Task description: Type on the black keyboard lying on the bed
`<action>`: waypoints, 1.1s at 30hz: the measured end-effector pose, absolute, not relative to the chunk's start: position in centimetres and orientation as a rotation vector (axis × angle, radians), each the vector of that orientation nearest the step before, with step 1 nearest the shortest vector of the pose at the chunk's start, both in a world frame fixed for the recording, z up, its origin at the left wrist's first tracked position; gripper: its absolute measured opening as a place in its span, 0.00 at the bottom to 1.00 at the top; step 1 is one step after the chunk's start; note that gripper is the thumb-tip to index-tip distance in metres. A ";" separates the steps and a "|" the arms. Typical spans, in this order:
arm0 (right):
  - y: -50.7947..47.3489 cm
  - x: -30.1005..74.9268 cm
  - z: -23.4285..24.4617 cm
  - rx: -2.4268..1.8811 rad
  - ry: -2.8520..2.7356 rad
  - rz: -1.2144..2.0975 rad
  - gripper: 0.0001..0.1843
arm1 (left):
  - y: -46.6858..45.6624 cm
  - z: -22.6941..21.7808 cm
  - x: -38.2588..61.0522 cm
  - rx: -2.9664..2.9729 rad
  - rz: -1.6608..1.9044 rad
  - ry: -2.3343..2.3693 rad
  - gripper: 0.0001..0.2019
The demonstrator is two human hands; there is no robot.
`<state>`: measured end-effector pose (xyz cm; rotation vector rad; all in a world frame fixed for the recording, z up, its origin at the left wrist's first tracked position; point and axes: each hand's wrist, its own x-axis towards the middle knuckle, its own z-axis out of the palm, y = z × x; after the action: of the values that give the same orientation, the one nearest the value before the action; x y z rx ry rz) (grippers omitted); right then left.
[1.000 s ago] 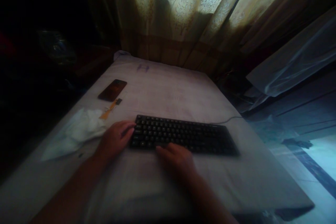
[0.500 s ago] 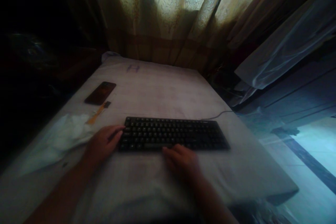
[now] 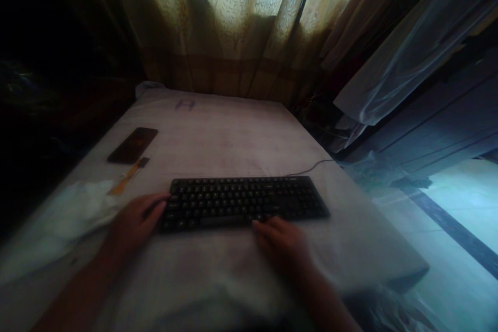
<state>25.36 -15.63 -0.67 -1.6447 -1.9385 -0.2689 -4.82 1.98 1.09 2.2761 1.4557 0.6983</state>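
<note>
A black keyboard (image 3: 233,201) lies flat on the cloth-covered table. At its left end, my left hand (image 3: 134,223) reaches in with fingers stretched out and the thumb apart, the fingertips touching the keyboard's side edge. My right hand (image 3: 282,241) is at the front edge, right of the space bar. Its fingers are bent and close together over the lowest keys; whether anything small is under them is hidden by the hand and the blur. The keyboard's thin cable (image 3: 311,167) runs off to the right.
A dark phone (image 3: 133,145) lies at the left, with a small orange-handled brush-like item (image 3: 126,177) near it. Crumpled white cloth or plastic (image 3: 80,207) sits by my left forearm. Curtains (image 3: 233,26) hang behind the table (image 3: 229,135); white fabric hangs at the right.
My right hand has slid rightward along the keyboard's front edge. My left hand stays at the left end. The view has turned slightly, shifting everything on the table leftward.
</note>
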 end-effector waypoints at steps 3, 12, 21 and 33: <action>-16.2 26.3 -0.8 -1.677 -1.919 -0.254 0.14 | 2.0 1.1 -4.8 2.270 0.699 1.477 0.17; -17.6 28.4 -1.2 -1.772 -1.846 -0.242 0.15 | 1.8 1.6 -4.4 2.187 0.645 1.519 0.19; -18.6 29.8 -1.4 -1.887 -1.767 -0.301 0.15 | 1.8 1.9 -4.2 2.192 0.610 1.567 0.19; -19.9 32.0 -1.6 -1.973 -1.684 -0.373 0.16 | 2.0 1.9 -4.3 2.207 0.571 1.583 0.20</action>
<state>32.02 -19.89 -1.58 -1.9729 -1.6840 -0.3729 -4.34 2.03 1.92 2.2071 1.5831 0.5714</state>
